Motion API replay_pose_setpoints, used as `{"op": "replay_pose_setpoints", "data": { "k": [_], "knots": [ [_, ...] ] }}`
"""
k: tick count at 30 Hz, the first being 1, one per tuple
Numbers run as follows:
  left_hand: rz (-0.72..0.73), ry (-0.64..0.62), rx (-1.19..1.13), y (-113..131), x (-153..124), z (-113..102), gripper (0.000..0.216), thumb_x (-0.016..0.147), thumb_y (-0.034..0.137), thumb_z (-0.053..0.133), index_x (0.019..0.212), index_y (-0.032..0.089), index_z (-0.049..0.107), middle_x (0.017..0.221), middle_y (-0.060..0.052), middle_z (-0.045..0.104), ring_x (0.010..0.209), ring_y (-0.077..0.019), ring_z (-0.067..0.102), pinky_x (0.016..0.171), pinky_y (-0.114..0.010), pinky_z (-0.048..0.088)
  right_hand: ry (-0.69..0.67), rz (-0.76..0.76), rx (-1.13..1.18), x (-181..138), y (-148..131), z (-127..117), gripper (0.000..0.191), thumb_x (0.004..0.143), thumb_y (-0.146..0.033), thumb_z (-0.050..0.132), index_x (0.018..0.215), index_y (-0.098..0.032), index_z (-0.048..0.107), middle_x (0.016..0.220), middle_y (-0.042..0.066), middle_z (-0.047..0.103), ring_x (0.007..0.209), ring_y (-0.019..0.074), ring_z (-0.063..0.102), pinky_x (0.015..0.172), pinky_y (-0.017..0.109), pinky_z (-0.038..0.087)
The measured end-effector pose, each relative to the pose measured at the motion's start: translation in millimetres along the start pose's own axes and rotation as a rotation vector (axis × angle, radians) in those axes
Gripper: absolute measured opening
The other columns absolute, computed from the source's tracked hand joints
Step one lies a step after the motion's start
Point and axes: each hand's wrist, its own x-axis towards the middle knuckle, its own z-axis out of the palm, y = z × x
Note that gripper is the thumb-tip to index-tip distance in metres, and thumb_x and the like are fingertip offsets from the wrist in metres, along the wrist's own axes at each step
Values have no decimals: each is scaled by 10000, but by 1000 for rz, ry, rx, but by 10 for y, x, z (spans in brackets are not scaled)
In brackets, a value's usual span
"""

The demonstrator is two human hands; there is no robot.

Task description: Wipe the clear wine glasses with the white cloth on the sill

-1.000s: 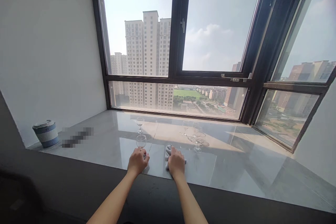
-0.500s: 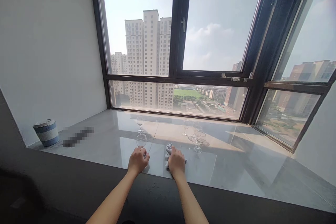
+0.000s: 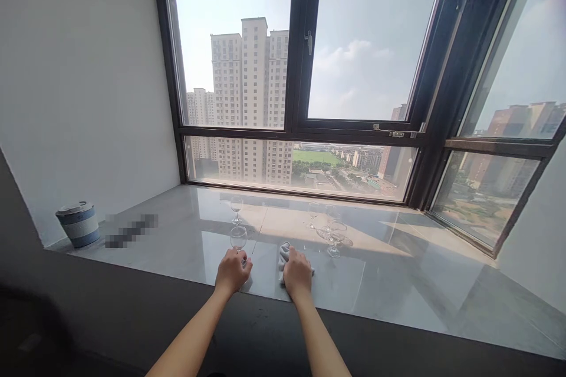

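Note:
Near the front edge of the sill, my left hand (image 3: 233, 271) is closed around the lower part of a clear stemmed glass (image 3: 238, 237). The glass stands upright with its bowl showing above my fingers; its foot is mostly hidden. To the right, my right hand (image 3: 298, 271) grips a crumpled light grey cloth (image 3: 283, 254) resting on the sill. Behind the held glass stands another stemmed glass (image 3: 236, 210). Several more clear glasses stand in a group right of the cloth, the closest being a glass (image 3: 335, 241); they overlap and are hard to separate.
The glossy grey tiled windowsill (image 3: 398, 288) carries everything, its front edge dropping off toward me. A blue-and-white banded container (image 3: 78, 225) stands at the left, beside a blurred-out dark item (image 3: 131, 231). Dark-framed windows (image 3: 305, 134) rise behind.

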Motion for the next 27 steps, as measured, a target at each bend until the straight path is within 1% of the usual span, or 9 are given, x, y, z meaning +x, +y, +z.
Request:
{"op": "replay_pose_setpoints", "data": {
  "k": [6, 10, 15, 23, 27],
  "knots": [
    [-7, 2, 0, -20, 3, 28, 212, 904, 303, 481, 785, 194, 618, 1011, -105, 635, 1043, -248, 558, 804, -323, 428, -2, 2, -12, 0, -11, -27, 457, 922, -101, 387, 1354, -147, 527, 1179, 141, 665, 1072, 239, 596, 878, 326, 416],
    [-9, 7, 7, -9, 3, 20, 215, 908, 302, 474, 782, 195, 611, 991, -100, 629, 1031, -245, 558, 801, -322, 425, -4, 2, -14, -1, -14, -34, 459, 921, -102, 387, 1355, -148, 529, 1174, 146, 668, 1083, 245, 599, 882, 328, 414],
    [-23, -9, 12, 4, 3, 5, 205, 906, 297, 482, 786, 195, 612, 978, -97, 620, 1020, -239, 556, 809, -321, 421, 10, 1, 3, 2, -9, -12, 463, 915, -88, 409, 1351, -181, 535, 1184, 138, 666, 1112, 247, 596, 882, 311, 401],
    [-14, 4, 15, -3, 3, 10, 218, 911, 302, 468, 781, 196, 607, 946, -89, 621, 964, -231, 563, 798, -321, 423, 10, 3, -9, 2, -13, -13, 457, 909, -86, 412, 1339, -173, 541, 1159, 136, 671, 1078, 246, 604, 864, 310, 405],
    [-18, -10, -5, -2, 2, 3, 235, 913, 317, 464, 787, 197, 623, 987, -109, 635, 1043, -252, 563, 817, -330, 433, 5, 5, -7, -2, -17, -25, 454, 916, -90, 400, 1343, -166, 536, 1182, 140, 667, 1094, 246, 601, 870, 315, 409]
  ]
}}
